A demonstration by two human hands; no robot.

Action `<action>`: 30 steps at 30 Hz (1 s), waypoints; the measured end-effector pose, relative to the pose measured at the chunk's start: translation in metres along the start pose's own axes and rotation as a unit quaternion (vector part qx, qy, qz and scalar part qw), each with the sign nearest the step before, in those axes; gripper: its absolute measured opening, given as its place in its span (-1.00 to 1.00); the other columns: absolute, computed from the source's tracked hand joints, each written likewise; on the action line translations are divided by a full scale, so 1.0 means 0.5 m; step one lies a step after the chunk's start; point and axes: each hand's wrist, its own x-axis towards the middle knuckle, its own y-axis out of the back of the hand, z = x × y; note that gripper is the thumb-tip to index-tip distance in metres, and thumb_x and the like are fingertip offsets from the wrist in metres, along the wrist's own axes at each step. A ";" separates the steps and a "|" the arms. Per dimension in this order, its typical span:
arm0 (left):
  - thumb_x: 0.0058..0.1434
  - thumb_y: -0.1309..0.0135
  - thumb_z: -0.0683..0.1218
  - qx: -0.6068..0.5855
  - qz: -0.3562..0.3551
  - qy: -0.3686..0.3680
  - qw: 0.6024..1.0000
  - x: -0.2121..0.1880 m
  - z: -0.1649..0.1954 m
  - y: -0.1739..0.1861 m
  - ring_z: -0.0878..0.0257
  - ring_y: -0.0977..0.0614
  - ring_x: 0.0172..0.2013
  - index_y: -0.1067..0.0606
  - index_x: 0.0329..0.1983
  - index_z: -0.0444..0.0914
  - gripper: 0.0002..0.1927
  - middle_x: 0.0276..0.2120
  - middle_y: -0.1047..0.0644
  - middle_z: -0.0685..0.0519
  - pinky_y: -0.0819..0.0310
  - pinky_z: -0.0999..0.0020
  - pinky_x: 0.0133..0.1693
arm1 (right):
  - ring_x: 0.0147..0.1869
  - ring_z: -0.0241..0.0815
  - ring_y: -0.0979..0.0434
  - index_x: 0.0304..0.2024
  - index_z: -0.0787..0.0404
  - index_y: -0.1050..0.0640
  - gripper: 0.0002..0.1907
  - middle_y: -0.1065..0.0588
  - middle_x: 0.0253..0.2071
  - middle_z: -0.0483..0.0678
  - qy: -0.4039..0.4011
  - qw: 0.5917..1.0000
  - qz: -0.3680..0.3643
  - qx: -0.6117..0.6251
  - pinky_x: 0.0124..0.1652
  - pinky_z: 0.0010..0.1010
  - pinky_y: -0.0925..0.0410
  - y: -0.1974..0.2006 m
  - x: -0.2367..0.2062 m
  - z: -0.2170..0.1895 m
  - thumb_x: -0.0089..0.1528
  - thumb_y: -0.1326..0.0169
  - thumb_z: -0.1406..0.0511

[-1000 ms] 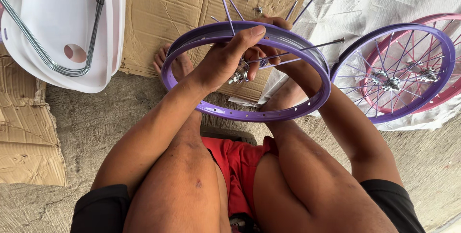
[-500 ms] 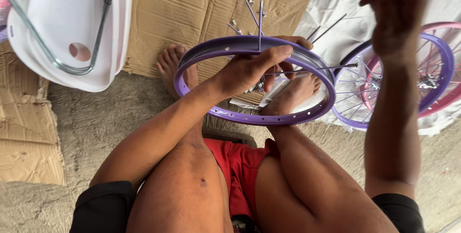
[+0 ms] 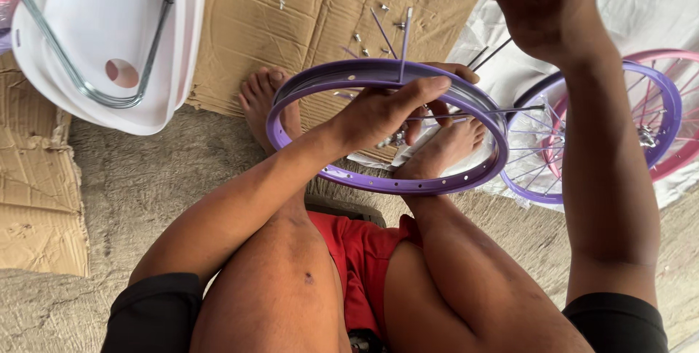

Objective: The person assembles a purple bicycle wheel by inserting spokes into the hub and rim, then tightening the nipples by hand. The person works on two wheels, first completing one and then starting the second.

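1. The purple rim (image 3: 386, 182) lies roughly level above the person's bare feet (image 3: 444, 151), between the knees and the cardboard sheet (image 3: 291, 18) on the floor.
2. The left hand (image 3: 386, 109) reaches over the near-centre of the rim. Its fingers (image 3: 426, 87) are curled closed around the hub (image 3: 397, 137) and spoke cluster inside the rim (the hub itself is mostly hidden under the hand).
3. Thin steel spokes (image 3: 404, 40) stand up and fan outward from the left hand; one long spoke runs sideways to the rim's right wall.
4. The right hand (image 3: 542, 7) is raised high, well apart from the rim, at the upper edge of the view. Its fingers are bent inward; whether they pinch anything cannot be told.
5. Small metal nipples (image 3: 360, 36) lie scattered on the cardboard beyond the rim.
6. A finished purple wheel (image 3: 655, 84) rests on white plastic sheeting (image 3: 641, 4) to the right, overlapping a pink wheel (image 3: 684, 160).
7. A white moulded shell (image 3: 95, 11) with a chrome wire frame (image 3: 87, 91) sits at the upper left.
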 end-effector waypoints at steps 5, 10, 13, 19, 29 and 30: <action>0.43 0.06 0.24 -0.019 -0.010 -0.018 1.000 -0.012 0.000 -0.004 0.44 -0.59 -0.38 -0.49 0.31 -0.25 -0.40 -0.22 -0.65 0.02 -0.48 0.53 -0.46 | -0.01 -0.20 -0.60 -0.01 0.23 -0.48 -0.87 -0.52 -0.14 -0.06 -0.124 0.866 -0.064 0.480 0.12 -0.32 -0.55 -0.048 -0.002 0.101 0.46 0.03 0.31; 0.44 0.04 0.26 -0.022 -0.022 -0.040 0.999 -0.023 -0.002 0.001 0.45 -0.57 -0.36 -0.48 0.33 -0.25 -0.38 -0.20 -0.64 0.04 -0.48 0.51 -0.45 | 0.02 -0.04 -0.57 0.08 0.23 -0.48 -0.72 -0.53 -0.05 0.03 -0.042 0.984 -0.060 0.160 0.07 -0.16 -0.44 -0.183 0.020 0.185 0.36 -0.18 0.30; 0.41 0.05 0.26 0.003 -0.007 -0.020 1.000 -0.022 -0.006 -0.002 0.42 -0.49 -0.56 -0.53 0.24 -0.24 -0.42 -0.29 -0.64 0.05 -0.46 0.50 -0.48 | 0.07 0.04 -0.53 -0.01 0.21 -0.51 -0.65 -0.51 -0.06 0.08 0.096 0.978 -0.095 -0.161 0.20 -0.04 -0.31 -0.278 -0.031 0.182 0.21 -0.23 0.24; 0.40 0.06 0.25 0.030 0.000 -0.019 0.999 -0.022 -0.007 -0.003 0.42 -0.51 -0.60 -0.50 0.30 -0.18 -0.42 -0.33 -0.64 0.08 -0.48 0.49 -0.51 | 0.21 -0.04 -0.52 0.11 0.18 -0.53 -0.57 -0.48 0.00 -0.01 0.207 0.925 -0.118 -0.297 0.48 -0.04 -0.20 -0.319 -0.058 0.181 0.19 -0.18 0.24; 0.44 0.05 0.24 0.004 0.000 -0.030 1.000 -0.021 0.005 0.001 0.42 -0.49 -0.57 -0.55 0.24 -0.21 -0.46 -0.28 -0.65 0.07 -0.45 0.49 -0.47 | -0.07 -0.24 -0.59 0.01 0.27 -0.53 -0.78 -0.58 -0.06 -0.04 -0.124 0.981 0.008 0.148 -0.06 -0.45 -0.42 -0.187 -0.029 0.151 0.37 0.04 0.35; 0.43 0.05 0.24 -0.004 -0.004 -0.036 0.999 -0.024 0.006 0.002 0.43 -0.47 -0.57 -0.52 0.29 -0.20 -0.44 -0.29 -0.64 0.07 -0.44 0.50 -0.47 | 0.02 -0.33 -0.57 0.00 0.18 -0.52 -0.61 -0.56 -0.09 -0.13 -0.088 0.897 0.037 0.432 -0.01 -0.55 -0.43 -0.134 -0.015 0.141 0.44 0.32 0.19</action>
